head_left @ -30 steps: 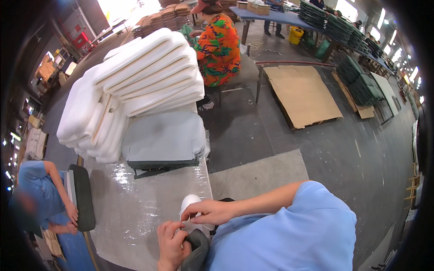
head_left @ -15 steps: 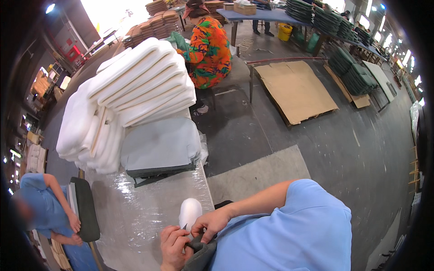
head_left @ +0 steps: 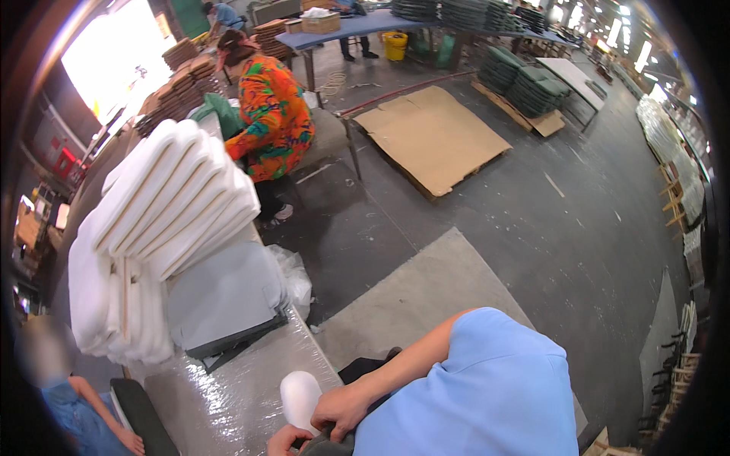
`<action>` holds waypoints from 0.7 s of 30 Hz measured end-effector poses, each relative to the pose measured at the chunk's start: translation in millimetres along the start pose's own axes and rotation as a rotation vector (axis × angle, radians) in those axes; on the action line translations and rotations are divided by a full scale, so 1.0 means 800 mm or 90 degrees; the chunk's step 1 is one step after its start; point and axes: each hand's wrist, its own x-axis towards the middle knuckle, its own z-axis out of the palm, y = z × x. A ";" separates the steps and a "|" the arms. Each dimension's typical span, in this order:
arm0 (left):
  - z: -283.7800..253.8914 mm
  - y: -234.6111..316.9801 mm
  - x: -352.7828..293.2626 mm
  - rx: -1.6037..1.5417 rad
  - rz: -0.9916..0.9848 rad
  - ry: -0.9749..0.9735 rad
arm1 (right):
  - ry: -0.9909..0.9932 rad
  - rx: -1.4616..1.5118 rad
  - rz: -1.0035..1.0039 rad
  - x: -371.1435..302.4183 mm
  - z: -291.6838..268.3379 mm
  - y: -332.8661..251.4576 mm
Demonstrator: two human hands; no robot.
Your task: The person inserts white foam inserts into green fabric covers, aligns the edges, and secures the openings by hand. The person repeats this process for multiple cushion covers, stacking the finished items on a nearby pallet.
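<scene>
left hand (head_left: 286,441) and right hand (head_left: 340,411) gripping dark green fabric (head_left: 328,445)
rounded white padding (head_left: 300,397) just to their far side, over the surface (head_left: 236,403)

You are in a large workshop or factory hall: your plastic-covered surface (head_left: 266,361) carries thick white pads (head_left: 163,201) stacked high, a co-worker (head_left: 277,114) in a patterned orange shirt sits nearby, dark cushion-like pieces (head_left: 464,14) lie piled on a long blue surface (head_left: 357,29), and brown stacks (head_left: 182,80) stand near a wide, bright opening (head_left: 114,61).
</scene>
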 end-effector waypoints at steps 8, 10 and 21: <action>-0.028 0.038 0.023 0.317 0.035 -0.164 | 0.114 -0.066 -0.037 -0.010 0.014 0.012; -0.034 0.020 0.032 0.192 -0.031 -0.209 | 0.122 -0.033 -0.026 -0.013 0.011 0.012; -0.021 -0.006 0.057 -0.099 -0.246 -0.171 | 0.197 0.003 -0.040 -0.010 0.013 0.002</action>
